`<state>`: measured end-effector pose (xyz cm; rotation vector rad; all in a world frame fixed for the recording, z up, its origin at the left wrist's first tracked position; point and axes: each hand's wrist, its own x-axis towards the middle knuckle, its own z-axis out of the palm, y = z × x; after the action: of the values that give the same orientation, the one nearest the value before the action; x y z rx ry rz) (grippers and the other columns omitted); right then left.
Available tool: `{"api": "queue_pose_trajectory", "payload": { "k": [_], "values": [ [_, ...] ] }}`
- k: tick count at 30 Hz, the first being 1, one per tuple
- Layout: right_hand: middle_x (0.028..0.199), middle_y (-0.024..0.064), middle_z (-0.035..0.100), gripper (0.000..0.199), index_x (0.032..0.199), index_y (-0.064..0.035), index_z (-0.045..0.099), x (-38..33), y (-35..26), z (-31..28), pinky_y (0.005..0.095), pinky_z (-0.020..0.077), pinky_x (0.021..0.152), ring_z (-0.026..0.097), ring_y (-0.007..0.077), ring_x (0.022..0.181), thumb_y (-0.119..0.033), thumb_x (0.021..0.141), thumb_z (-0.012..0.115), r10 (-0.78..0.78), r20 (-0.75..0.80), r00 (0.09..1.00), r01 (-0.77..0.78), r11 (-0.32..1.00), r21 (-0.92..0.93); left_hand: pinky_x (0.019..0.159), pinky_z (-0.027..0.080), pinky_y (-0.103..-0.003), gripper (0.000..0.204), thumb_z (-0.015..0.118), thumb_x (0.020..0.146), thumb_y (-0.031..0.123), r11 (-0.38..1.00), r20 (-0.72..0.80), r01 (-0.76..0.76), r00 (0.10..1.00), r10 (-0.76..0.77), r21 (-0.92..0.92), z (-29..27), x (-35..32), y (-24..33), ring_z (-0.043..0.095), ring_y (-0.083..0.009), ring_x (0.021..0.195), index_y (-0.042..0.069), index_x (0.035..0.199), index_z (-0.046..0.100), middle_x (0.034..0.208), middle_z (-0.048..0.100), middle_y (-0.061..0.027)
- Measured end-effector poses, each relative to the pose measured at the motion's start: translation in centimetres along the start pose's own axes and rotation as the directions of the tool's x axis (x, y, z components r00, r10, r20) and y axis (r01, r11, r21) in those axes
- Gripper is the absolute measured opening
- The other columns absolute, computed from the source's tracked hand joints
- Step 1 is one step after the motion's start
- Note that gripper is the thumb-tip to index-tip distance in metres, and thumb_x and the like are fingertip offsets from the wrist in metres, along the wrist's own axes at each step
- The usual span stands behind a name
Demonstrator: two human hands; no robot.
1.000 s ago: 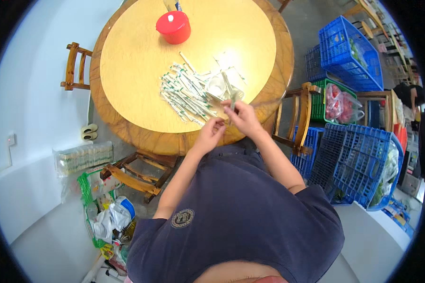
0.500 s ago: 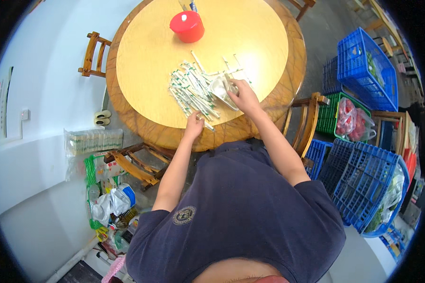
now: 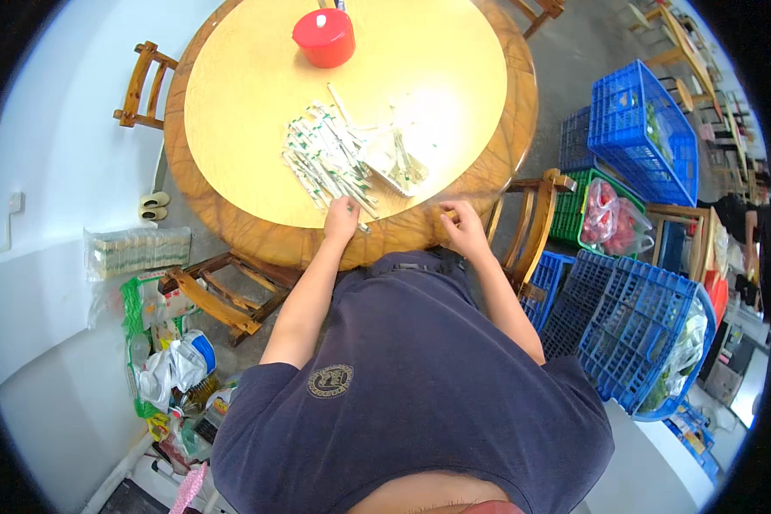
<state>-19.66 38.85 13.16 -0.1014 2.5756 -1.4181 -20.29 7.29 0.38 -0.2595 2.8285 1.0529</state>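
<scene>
A loose pile of slim, white, green-marked paper-wrapped sticks (image 3: 321, 158) lies on the round wooden table (image 3: 240, 86). They look like wrapped chopsticks or straws. At the pile's near edge is my left hand (image 3: 341, 218), its fingers closed on a wrapped stick whose end pokes out beside it; most of the grip is hidden. Touching the pile's right side is a clear plastic container (image 3: 400, 171) with some sticks in it, partly washed out by glare. My right hand (image 3: 463, 230) hovers over the table's near rim, apart from the container, fingers loosely bent and holding nothing visible.
A red lidded tub (image 3: 325, 41) stands toward the table's far side. Wooden chairs (image 3: 218, 295) surround the table. On the right are stacked blue crates (image 3: 638, 321) and a green crate (image 3: 578, 206) with red bags. Bagged bundles (image 3: 141, 254) are by the left wall.
My right hand has let go of the clear container and drawn back to the table's near rim. My left hand stays near the pile's near edge. The whole view has shifted slightly.
</scene>
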Motion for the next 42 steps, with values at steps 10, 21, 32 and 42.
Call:
{"api": "queue_pose_trajectory", "payload": {
  "k": [10, 21, 32, 42],
  "values": [
    [0.106, 0.0134, 0.063, 0.026, 0.116, -0.003, 0.065, 0.1, -1.9, 0.2, 0.0347, 0.0539, 0.077, 0.065, 0.026, 0.092, -0.014, 0.092, 0.063, 0.031, 0.066, 0.997, -0.032, 0.999, 0.012, 0.06, 0.044, -0.028, 0.013, 0.069, 0.092, 0.012, 0.933, -0.021, 0.092, 0.994, -0.106, -0.349, -3.2, -4.0, 1.5, 0.05, -0.0095, 0.063, 0.005, 0.098, 0.061, 0.08, 0.062, -0.0022],
    [0.103, 0.0106, 0.063, 0.031, 0.121, -0.0015, 0.062, 3.6, -6.1, 3.1, 0.0313, 0.052, 0.073, 0.062, 0.0161, 0.086, -0.019, 0.096, 0.064, -0.061, 0.175, 0.983, 0.034, 0.987, 0.155, 0.068, 0.047, -0.026, 0.008, 0.059, 0.095, 0.0, 0.661, 0.239, 0.135, 0.969, 0.068, -0.738, -7.7, -7.1, 10.1, 0.054, -0.0073, 0.075, 0.002, 0.101, 0.054, 0.095, 0.063, -0.0038],
    [0.082, -0.0015, 0.061, 0.022, 0.113, -0.0005, 0.058, 3.0, -6.7, 1.5, 0.0235, 0.043, 0.06, 0.051, 0.0049, 0.069, -0.015, 0.097, 0.065, 0.06, 0.201, 0.978, -0.155, 0.852, 0.5, 0.073, 0.05, -0.031, 0.01, 0.056, 0.097, 0.003, 0.787, 0.45, -0.081, 0.782, 0.431, -0.612, -7.9, -5.9, 16.7, 0.061, -0.0139, 0.082, 0.004, 0.102, 0.048, 0.09, 0.062, -0.0055],
    [0.108, 0.0036, 0.066, 0.034, 0.127, 0.0021, 0.052, 1.7, -6.9, 0.5, 0.0247, 0.0474, 0.082, 0.058, 0.0066, 0.095, -0.006, 0.096, 0.065, 0.042, 0.17, 0.985, -0.142, 0.759, 0.636, 0.07, 0.048, -0.026, 0.034, 0.06, 0.097, 0.007, 0.679, 0.446, 0.098, 0.82, 0.359, -0.728, -6.0, -6.4, 15.5, 0.058, -0.0098, 0.08, 0.002, 0.126, 0.042, 0.092, 0.061, -0.0045]
  ]
}}
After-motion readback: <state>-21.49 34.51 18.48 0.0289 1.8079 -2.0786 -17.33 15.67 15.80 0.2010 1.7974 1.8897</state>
